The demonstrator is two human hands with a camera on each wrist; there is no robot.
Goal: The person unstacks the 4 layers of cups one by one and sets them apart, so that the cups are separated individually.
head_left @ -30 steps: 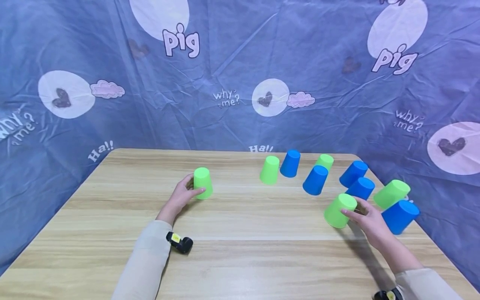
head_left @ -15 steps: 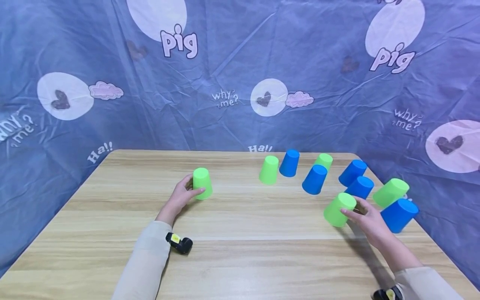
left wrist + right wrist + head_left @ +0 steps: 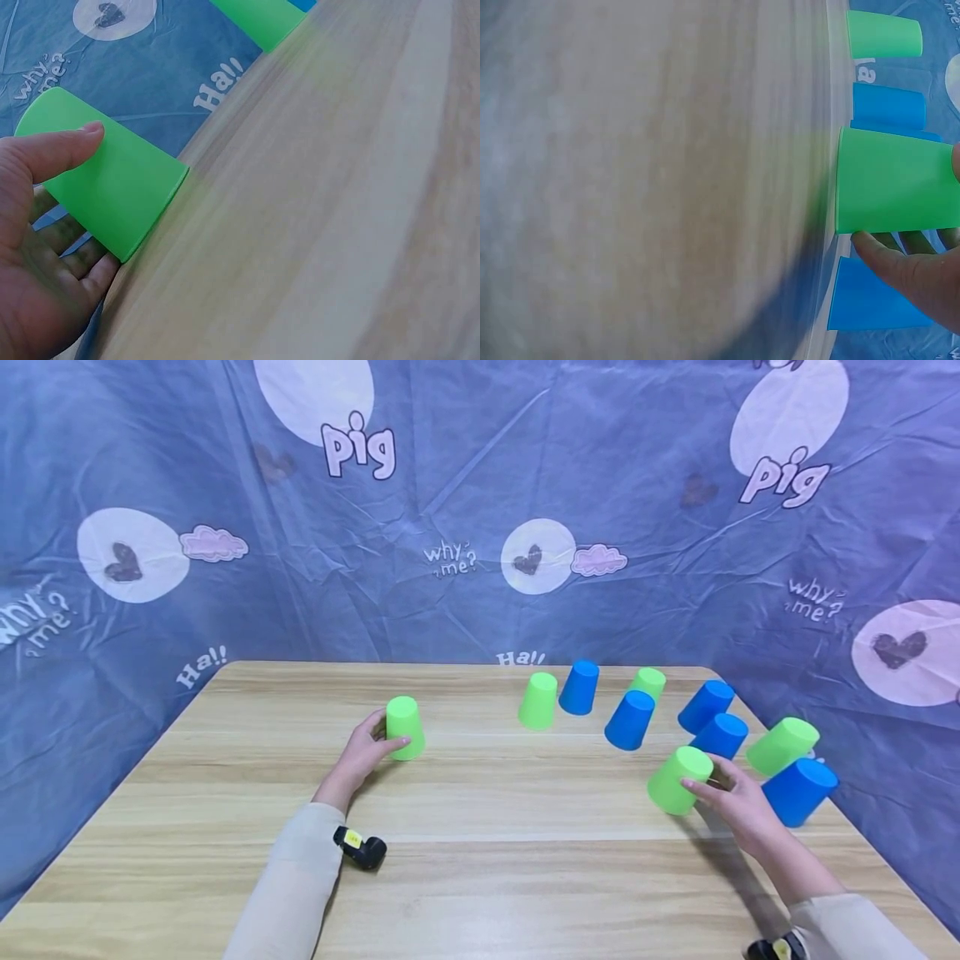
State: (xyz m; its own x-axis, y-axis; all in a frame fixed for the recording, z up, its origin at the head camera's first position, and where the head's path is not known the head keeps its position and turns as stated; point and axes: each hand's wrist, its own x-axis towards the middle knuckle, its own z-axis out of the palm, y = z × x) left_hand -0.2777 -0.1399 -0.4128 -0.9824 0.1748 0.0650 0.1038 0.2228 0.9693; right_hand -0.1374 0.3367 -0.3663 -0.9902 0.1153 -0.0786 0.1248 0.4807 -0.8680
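Note:
My left hand (image 3: 363,752) holds an upside-down green cup (image 3: 403,731) on the left part of the wooden table, thumb across its near side and fingers behind. In the left wrist view this cup (image 3: 124,180) has its wide rim at the tabletop; its far side is hidden. On the right, my right hand (image 3: 742,806) grips another inverted green cup (image 3: 671,783) from its right side. The right wrist view shows that cup (image 3: 892,184) with fingertips along its wall. Just behind it is a partly covered blue cup (image 3: 722,733), and another blue cup (image 3: 797,793) stands beside the right hand.
Several more inverted cups stand at the back right: a green cup (image 3: 538,702), a blue cup (image 3: 580,687), a blue cup (image 3: 630,721) overlapping a green one (image 3: 649,680), a blue cup (image 3: 705,707) and a green cup (image 3: 782,747) near the edge. A printed cloth (image 3: 450,618) hangs behind the table (image 3: 480,877).

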